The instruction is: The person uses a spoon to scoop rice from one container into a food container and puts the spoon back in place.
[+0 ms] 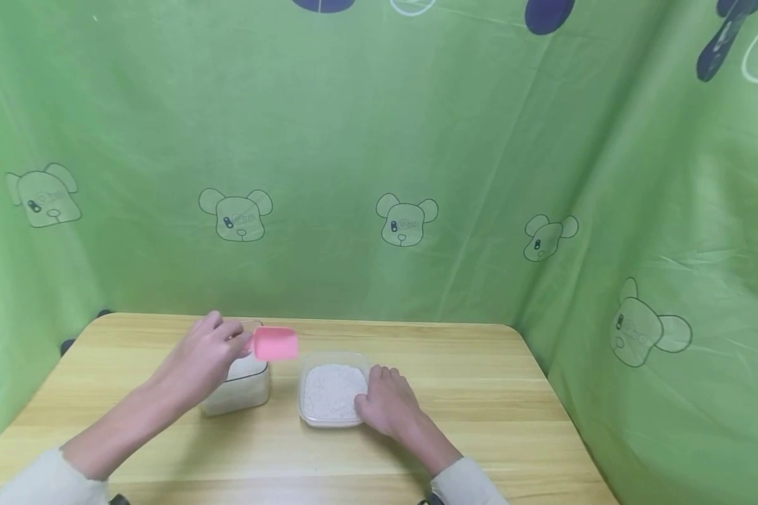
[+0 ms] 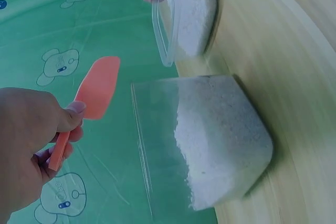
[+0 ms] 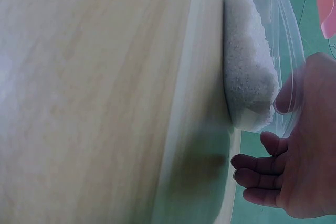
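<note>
My left hand holds a small pink scoop by its handle, with thumb and fingers round it. In the left wrist view the scoop looks bare on the side that shows. It is raised beside the mouth of a tall clear container, which is partly filled with white, powdery grains. My right hand grips the right edge of a lower clear plastic box, its thumb over the rim. White grainy material lies in that box too.
Both containers stand side by side on a light wooden table, with a narrow gap between them. A green curtain printed with bear faces hangs behind the table and along its right side.
</note>
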Available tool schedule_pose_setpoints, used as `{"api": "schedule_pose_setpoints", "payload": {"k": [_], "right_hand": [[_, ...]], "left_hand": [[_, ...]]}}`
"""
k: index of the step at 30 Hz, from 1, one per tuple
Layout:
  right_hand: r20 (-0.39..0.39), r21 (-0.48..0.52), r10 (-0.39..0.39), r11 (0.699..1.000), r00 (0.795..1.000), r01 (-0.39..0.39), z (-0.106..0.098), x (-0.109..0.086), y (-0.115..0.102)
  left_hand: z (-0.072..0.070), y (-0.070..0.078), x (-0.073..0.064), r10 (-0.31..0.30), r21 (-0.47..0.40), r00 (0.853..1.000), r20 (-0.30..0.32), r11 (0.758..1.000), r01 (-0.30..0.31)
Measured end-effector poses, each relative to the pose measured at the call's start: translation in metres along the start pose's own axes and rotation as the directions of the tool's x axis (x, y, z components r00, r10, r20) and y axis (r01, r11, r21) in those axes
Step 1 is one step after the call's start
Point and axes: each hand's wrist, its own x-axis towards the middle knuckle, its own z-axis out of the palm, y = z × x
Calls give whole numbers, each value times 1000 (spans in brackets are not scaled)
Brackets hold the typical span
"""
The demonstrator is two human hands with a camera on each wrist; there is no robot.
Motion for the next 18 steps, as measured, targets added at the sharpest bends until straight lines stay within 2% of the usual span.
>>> {"api": "schedule_pose_setpoints", "payload": {"k": [13, 18], "right_hand": [[5, -9, 2, 1000, 1000, -2, -1, 0, -1], [5, -4, 5, 1000, 1000, -5, 0, 0, -1]], "left_hand": [[-5, -15, -10, 13, 8, 999, -29, 1000, -12], [-8, -18, -13, 0, 0, 1000, -27, 1000, 0]]}}
